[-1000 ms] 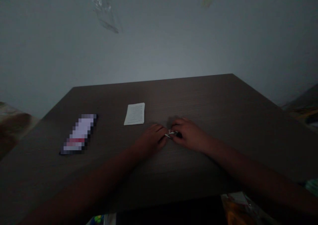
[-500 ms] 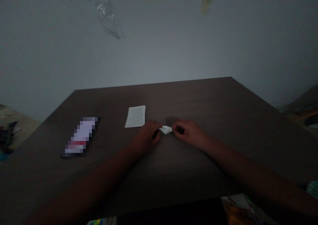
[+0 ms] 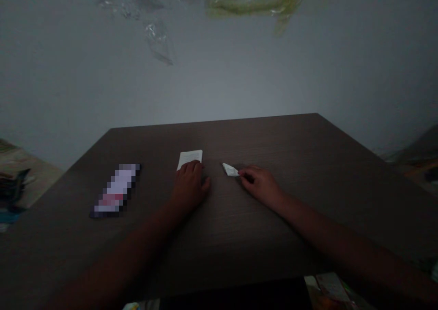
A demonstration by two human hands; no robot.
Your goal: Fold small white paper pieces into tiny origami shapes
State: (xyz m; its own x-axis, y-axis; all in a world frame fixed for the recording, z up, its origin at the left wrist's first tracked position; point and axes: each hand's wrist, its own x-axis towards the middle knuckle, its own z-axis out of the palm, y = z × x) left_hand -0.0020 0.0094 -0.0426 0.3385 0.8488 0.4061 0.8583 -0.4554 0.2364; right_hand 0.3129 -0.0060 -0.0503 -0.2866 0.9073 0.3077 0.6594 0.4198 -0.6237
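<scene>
Between the thumb and fingers of my right hand (image 3: pixel 258 181) is one corner of a small folded piece of paper (image 3: pixel 230 170), whitish and pointed at its far end. My left hand (image 3: pixel 191 182) lies over the near part of a white stack of printed paper sheets (image 3: pixel 190 156), fingers stretched forward and thumb apart. Its fingertips rest on or just above the top sheet; the near edge of the stack is hidden under them.
A phone (image 3: pixel 118 187) with a blurred-out screen lies on the left of the dark wooden table (image 3: pixel 267 136). Behind the table rises a pale wall (image 3: pixel 239 73) with yellow tape (image 3: pixel 249 7) and clear plastic (image 3: pixel 157 34) stuck on it.
My left hand has let go of the folded paper and moved left onto the paper stack. The folded paper stays in my right hand. The view has tipped slightly upward.
</scene>
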